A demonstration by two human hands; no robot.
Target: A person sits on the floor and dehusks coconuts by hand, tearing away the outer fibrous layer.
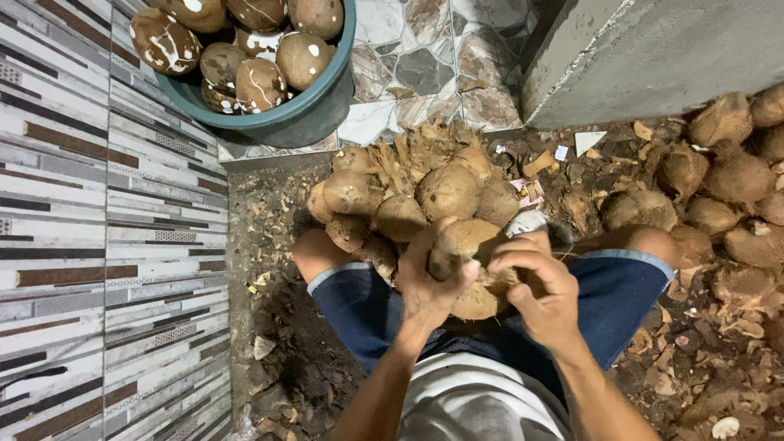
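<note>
coconut (465, 245) sits over the lap, left hand (425, 282) wrapped around its left side. right hand (543, 286) pinches its husk; a teal tub (302, 114) stands far left.

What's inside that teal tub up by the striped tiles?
The teal tub holds peeled coconuts, brown with white patches, piled above the rim. Whatever lies beneath the top layer is covered, and so is the tub's bottom.

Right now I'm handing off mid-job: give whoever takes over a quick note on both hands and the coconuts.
Left hand: gripping the coconut held over the lap.
Right hand: on the same coconut, fingers at its shell.
Done: peeled coconuts, mottled brown and white, fill the teal tub at upper left.
Left: brown coconut pile ahead of the knees, more coconuts at right; shell scraps litter the ground.
</note>
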